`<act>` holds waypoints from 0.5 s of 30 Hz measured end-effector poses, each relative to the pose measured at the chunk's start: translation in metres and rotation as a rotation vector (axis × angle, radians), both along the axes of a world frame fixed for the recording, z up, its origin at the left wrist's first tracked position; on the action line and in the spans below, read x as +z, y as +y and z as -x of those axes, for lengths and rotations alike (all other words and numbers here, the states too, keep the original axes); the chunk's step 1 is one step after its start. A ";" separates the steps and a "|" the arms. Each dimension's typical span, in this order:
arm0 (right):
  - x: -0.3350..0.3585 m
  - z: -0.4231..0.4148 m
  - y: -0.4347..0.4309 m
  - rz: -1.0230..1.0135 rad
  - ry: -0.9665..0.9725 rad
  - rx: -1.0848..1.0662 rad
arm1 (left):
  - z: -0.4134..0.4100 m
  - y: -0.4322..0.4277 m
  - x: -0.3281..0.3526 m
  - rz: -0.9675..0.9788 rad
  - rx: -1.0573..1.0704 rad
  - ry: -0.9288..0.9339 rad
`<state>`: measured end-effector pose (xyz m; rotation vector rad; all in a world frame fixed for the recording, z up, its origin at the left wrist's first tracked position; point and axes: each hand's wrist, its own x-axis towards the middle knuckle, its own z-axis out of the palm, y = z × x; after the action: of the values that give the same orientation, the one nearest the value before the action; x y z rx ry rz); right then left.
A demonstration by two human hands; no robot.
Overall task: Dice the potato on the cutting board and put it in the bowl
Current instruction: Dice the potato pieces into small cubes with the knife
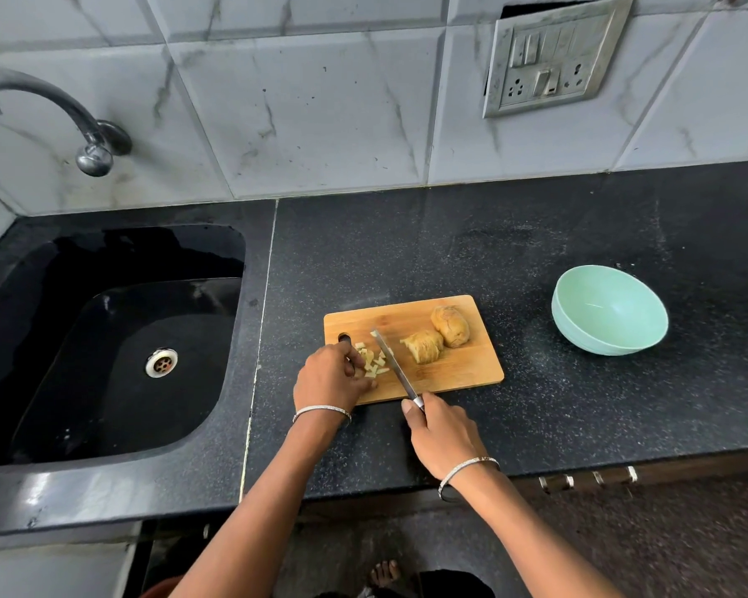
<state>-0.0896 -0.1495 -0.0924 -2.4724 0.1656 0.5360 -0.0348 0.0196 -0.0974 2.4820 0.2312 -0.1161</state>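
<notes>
Now the right hand [443, 433] grips the knife [391, 364] over the cutting board [463, 369]; the left hand [331, 373], fingers curled, holds cut potato pieces [374, 366] at its left end. The bowl [609, 310] stands apart, right of the board.

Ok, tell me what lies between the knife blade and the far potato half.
In the head view, the other potato chunk lies on the cutting board, between the knife blade and the far potato half.

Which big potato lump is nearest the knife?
The lower-left potato chunk, closest to the knife blade. The other potato chunk sits behind it, nearer the green bowl.
</notes>
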 end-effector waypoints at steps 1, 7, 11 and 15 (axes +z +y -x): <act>-0.001 0.001 0.000 0.002 -0.001 -0.005 | 0.000 -0.002 0.001 0.007 -0.001 0.017; 0.005 0.004 0.003 0.016 0.024 -0.046 | 0.001 -0.006 -0.001 -0.026 0.038 -0.036; 0.003 0.004 0.003 0.006 0.044 -0.018 | -0.002 0.000 -0.002 -0.019 0.030 -0.140; 0.006 0.005 0.005 -0.027 0.026 0.000 | -0.006 0.000 -0.001 0.019 -0.056 -0.272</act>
<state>-0.0946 -0.1448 -0.0860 -2.4404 0.1678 0.5670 -0.0289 0.0198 -0.0988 2.4529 0.0447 0.1944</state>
